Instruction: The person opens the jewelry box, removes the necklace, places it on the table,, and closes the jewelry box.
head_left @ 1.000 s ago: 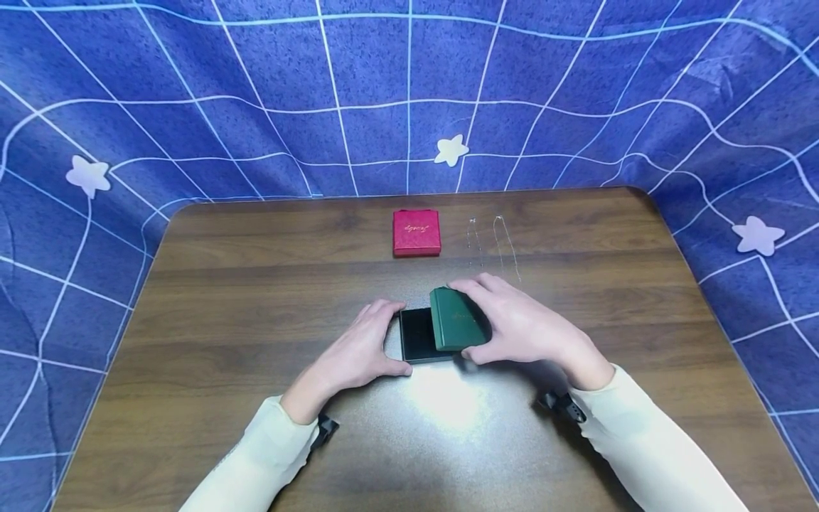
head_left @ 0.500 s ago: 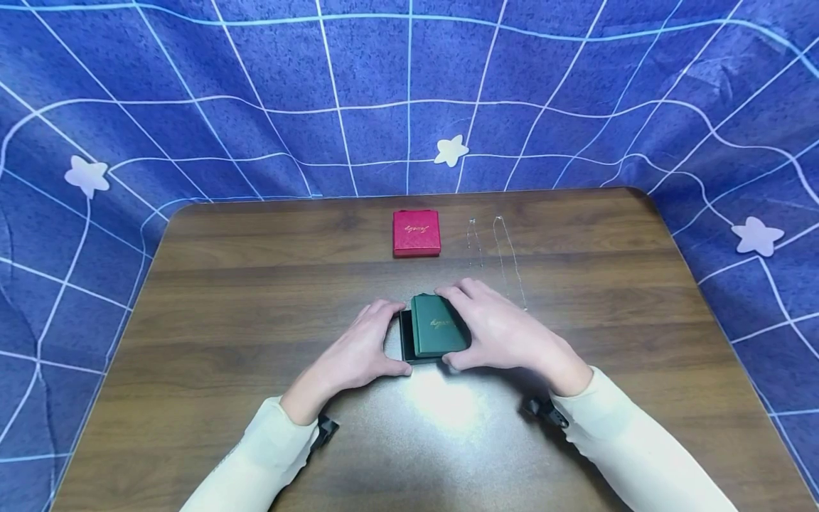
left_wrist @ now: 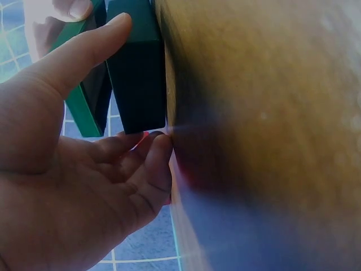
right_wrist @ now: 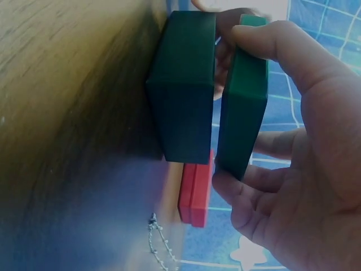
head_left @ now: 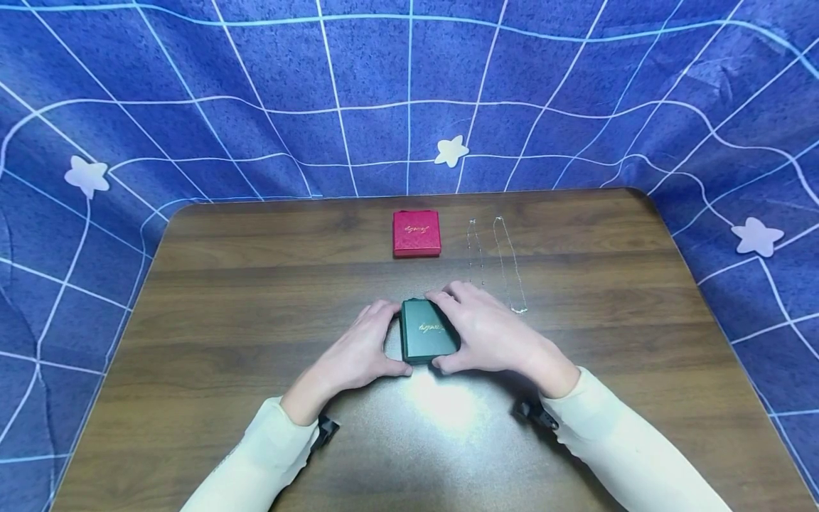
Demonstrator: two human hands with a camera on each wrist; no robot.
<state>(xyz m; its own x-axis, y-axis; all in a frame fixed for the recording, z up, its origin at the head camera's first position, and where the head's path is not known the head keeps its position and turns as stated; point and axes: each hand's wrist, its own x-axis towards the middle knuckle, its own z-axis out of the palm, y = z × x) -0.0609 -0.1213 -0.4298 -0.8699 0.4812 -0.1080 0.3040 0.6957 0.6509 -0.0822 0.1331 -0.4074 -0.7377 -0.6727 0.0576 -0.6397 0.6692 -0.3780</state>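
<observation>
My left hand (head_left: 361, 348) grips the dark green base (left_wrist: 138, 79) of a small jewelry box, thumb on its near side and fingertips at its far side; the base stands on the table. My right hand (head_left: 493, 327) pinches the green lid (head_left: 425, 331), which has gold lettering, between thumb and fingers. In the head view the lid covers the base from above. The right wrist view shows a narrow gap between lid (right_wrist: 245, 99) and base (right_wrist: 183, 84), the lid slightly tilted. The inside of the base is hidden.
A red jewelry box (head_left: 416, 234) lies shut farther back on the wooden table (head_left: 269, 284). To its right lie a short thin chain (head_left: 470, 238) and a longer necklace (head_left: 520, 284). A blue curtain (head_left: 365, 71) with white stars hangs behind the table.
My right hand has moved left with the lid, from partly beside the base to over it, uncovering more of the necklace. The left hand has stayed on the base.
</observation>
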